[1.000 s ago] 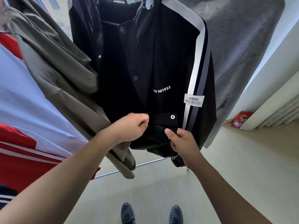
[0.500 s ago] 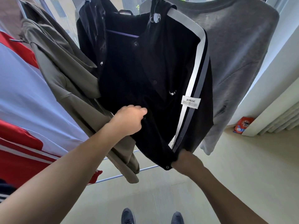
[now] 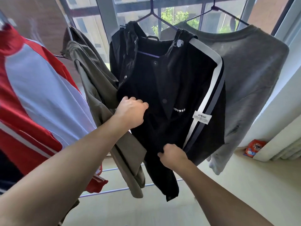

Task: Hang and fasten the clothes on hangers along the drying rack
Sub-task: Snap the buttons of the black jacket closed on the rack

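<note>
On the drying rack [image 3: 123, 190] by the window, a black jacket [image 3: 175, 88] hangs from a purple hanger [image 3: 152, 13], between an olive garment [image 3: 97, 88] to its left and a grey sweatshirt [image 3: 249, 75] to its right. A red and pale blue top [image 3: 32, 88] hangs at the rack's far left end.

The left hand [image 3: 131, 112] is curled closed, its fingers bunching the jacket's left front panel about halfway down, beside a snap button [image 3: 164, 100]. The right hand [image 3: 173, 156] is lower, near the hem; its fingers are curled round the dark fabric just left of the white and grey stripe [image 3: 210, 93], pinching the front edge. A white label [image 3: 202, 119] sits across the stripe above that hand.

A red and orange packet [image 3: 254, 148] lies on the floor below the window frame at right.
</note>
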